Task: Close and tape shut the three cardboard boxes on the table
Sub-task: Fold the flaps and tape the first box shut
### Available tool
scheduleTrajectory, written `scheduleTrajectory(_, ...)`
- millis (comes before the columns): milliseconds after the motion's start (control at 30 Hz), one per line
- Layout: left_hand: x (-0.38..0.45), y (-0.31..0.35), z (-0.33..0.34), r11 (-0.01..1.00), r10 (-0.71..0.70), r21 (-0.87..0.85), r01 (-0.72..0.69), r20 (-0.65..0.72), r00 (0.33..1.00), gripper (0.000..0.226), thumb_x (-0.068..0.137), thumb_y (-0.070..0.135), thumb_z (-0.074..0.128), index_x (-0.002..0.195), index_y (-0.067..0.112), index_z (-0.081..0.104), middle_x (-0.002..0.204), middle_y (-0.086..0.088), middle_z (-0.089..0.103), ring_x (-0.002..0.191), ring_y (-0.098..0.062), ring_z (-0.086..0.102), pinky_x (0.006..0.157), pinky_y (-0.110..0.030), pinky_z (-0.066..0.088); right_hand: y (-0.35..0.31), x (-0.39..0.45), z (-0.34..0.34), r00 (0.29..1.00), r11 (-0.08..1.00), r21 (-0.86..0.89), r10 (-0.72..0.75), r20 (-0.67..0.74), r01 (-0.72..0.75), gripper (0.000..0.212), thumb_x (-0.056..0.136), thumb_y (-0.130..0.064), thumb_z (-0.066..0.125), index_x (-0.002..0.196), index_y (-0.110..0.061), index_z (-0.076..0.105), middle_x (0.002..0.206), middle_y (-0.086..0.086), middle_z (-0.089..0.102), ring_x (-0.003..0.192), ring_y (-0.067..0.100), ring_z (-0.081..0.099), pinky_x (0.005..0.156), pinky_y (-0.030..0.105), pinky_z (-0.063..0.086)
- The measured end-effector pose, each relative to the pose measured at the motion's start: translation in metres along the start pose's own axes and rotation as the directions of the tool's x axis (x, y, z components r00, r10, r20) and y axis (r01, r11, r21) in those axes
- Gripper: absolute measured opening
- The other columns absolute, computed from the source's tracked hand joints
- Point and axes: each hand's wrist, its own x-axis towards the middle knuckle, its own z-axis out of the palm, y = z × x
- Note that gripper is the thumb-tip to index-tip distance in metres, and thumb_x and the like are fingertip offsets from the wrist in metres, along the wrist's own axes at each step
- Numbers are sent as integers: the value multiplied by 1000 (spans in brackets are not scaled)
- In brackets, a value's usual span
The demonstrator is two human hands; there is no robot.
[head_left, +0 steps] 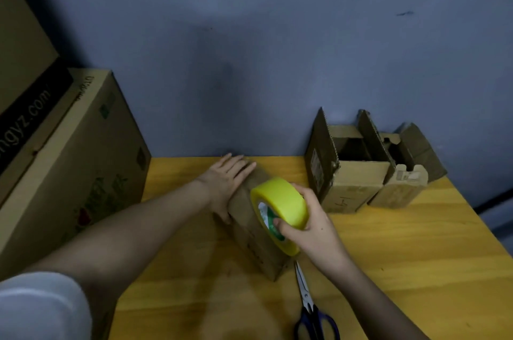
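Yellow packing tape roll (280, 205) is gripped in the right hand (311, 224), fingers wrapped round its rim, right on top of the closed cardboard box (251, 231) that the left hand (226, 183) presses flat with an open palm. Just under the right wrist lie blue-handled scissors (312, 309), with bare wooden table (416, 256) out to the right. Two open-flapped boxes (349, 173), (402, 176) stand beyond the right hand by the wall; big cartons (69, 159) crowd the left arm's side.
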Motion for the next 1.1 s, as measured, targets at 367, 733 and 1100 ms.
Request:
scheduleTrajectory(367,15,-5,7,973,213,-103,-208,46,976,142,57,75,69,149,14,-20,158,-7,-20,146,-22,-17,117,-35,-7,0,6,1,999,1000,-29,3,-36,-4,62,80,-29,76,132,-36,43,111,-23,55,104,0,55,84,31,53)
scheduleTrajectory(733,27,2,-6,951,309,-62,-304,88,947,145,54,75,72,150,12,-16,157,-11,-22,145,-24,-20,115,-37,-16,-2,14,-9,1000,1000,-15,8,-6,-8,59,81,-26,75,133,-30,47,107,-19,60,98,-3,58,80,27,55)
scheduleTrajectory(1100,26,1,6,947,317,-80,-312,65,946,141,56,75,69,149,15,-18,158,-11,-9,146,-28,-8,119,-44,-3,-10,4,-20,1000,973,-232,-5,-13,1,52,80,-31,73,125,-35,45,91,-14,59,80,3,60,61,17,50)
